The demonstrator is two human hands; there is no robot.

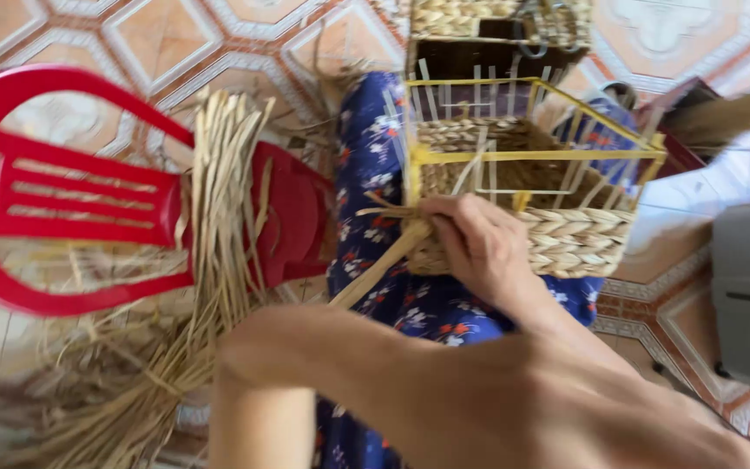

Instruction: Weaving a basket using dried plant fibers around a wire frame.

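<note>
— Forearms fill the bottom of the view, crossed over each other — which of the 2 hands is actually on the work?

— Only 1 hand (pixel 477 243) shows clearly. It rests on the near lower corner of the half-woven basket (pixel 566 239), fingers curled shut over the braided weave where a loose straw strand (pixel 375 274) comes away. With the arms crossed I cannot tell for certain whether it is the left or the right; the other hand is hidden.

— Where does the basket sit from it?

— Straight ahead and slightly right, on the lap in blue flowered cloth (pixel 366 165), its yellow wire frame (pixel 523 156) rising above the woven rows.

— And the strand's long axis?

— Diagonal — from the gripped corner down and left toward the straw bundle (pixel 219 217) lying over the red plastic chair (pixel 71 191).
</note>
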